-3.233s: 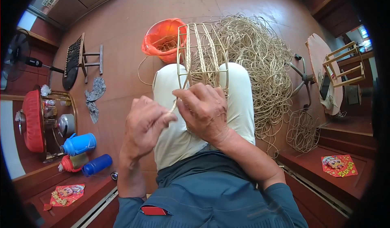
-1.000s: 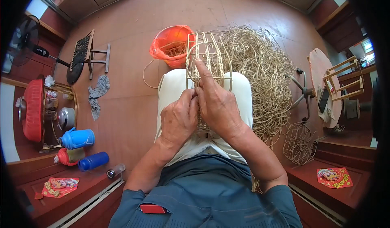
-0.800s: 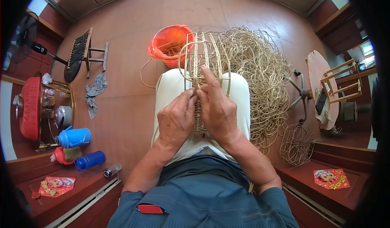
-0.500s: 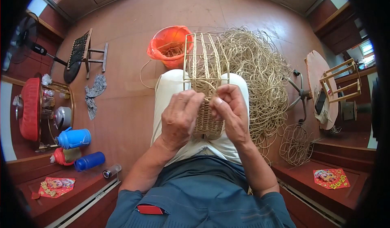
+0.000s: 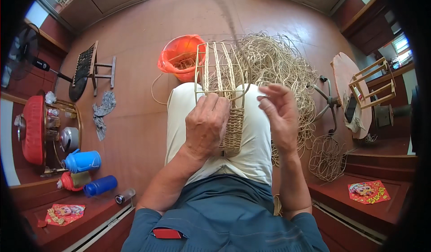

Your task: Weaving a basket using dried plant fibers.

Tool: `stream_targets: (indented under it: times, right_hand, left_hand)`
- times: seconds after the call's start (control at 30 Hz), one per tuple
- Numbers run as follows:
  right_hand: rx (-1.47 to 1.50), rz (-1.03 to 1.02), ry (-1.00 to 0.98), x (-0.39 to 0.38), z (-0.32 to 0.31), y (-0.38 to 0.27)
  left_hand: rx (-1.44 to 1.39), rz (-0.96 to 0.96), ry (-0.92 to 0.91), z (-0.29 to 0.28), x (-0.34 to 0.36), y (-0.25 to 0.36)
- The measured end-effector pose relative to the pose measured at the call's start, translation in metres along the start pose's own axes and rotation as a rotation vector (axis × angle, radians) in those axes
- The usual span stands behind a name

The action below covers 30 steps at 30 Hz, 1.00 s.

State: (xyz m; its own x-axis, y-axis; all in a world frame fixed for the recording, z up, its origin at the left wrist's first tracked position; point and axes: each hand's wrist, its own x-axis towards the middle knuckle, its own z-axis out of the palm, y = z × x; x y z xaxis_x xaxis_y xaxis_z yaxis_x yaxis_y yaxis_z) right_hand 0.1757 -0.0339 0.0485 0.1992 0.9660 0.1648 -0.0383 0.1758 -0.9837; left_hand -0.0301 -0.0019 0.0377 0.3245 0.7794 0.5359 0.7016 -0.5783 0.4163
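Note:
A long, narrow basket [image 5: 235, 128] lies along my lap between my thighs. Its near part is tightly woven from tan cord, while the far part is an open wire frame with several pale braided strips running lengthwise. My left hand [image 5: 203, 124] is closed over the left side of the basket at the edge of the weave; its fingertips are hidden behind the knuckles. Off to the right, apart from the basket, my right hand [image 5: 283, 117] is raised with its fingers spread and nothing visible in it. A loose cord [image 5: 246, 61], blurred by motion, arcs up from the weave edge past the frame.
An orange bucket [image 5: 166, 54] with a liner and cord scraps stands beyond my left knee. A big heap of tan cord [image 5: 287, 81] spreads at the right. Flasks [image 5: 83, 161] and a fan [image 5: 41, 64] are at left; a small wooden frame [image 5: 375, 83] is at right.
My right hand has let go of the work and moved right, its fingers opening. The cord now swings out beyond the basket. My left hand remains at the weave edge, now closed over it.

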Motion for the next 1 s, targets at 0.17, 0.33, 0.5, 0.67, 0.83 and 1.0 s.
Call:
stream_targets:
  times: [0.17,0.33,0.5,0.67,0.83,1.0]
  right_hand:
    - [-0.003,0.209,-0.108,-0.008,0.01,0.033]
    - [0.147,0.251,-0.154,-0.001,0.022,0.04]
    - [0.236,0.303,-0.116,0.002,0.03,0.038]
    - [0.299,0.296,-0.009,-0.004,0.035,0.035]
    - [0.53,0.39,-0.074,0.005,0.034,0.044]
    - [-0.068,0.177,0.073,-0.004,0.04,0.03]
  left_hand:
    - [-0.006,0.013,0.024,0.0,-0.001,0.006]
    - [-0.162,-0.077,-0.068,-0.006,-0.002,0.012]
    - [-0.15,-0.085,-0.074,-0.005,-0.006,0.01]
    - [-0.162,-0.116,-0.074,-0.004,-0.008,0.011]
    - [-0.173,-0.123,-0.076,-0.003,-0.007,0.013]
    - [-0.212,-0.115,0.008,0.002,-0.009,0.009]
